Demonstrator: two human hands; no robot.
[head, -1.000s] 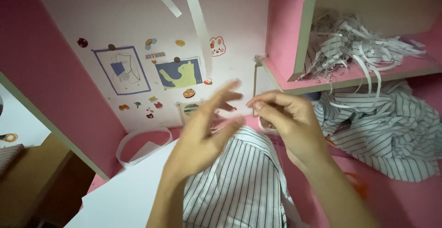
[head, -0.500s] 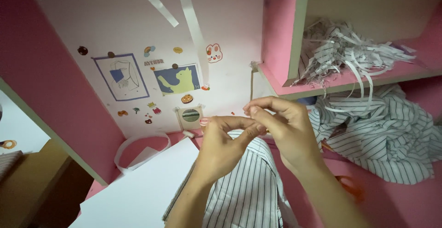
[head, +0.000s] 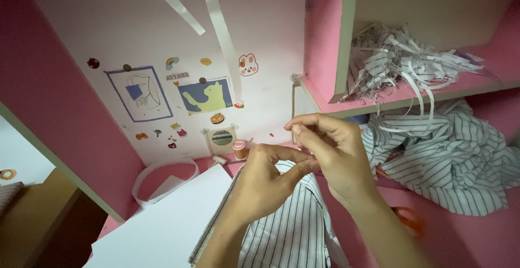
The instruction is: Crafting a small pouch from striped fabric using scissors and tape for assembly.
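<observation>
Keep your left hand and right hand pinched fingertip to fingertip on something too fine to identify, low over the striped fabric at 6 o'clock on the pink counter, working steadily without tugging.

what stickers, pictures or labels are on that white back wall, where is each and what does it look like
Framed sketch: left, blue-bordered rectangle.
Cat picture: centre, blue with a yellow animal.
Bunny sticker: upper right, white and pink.
Small stickers: below the sketch, mixed colours.
Thread spool: wall base, orange label end.
</observation>
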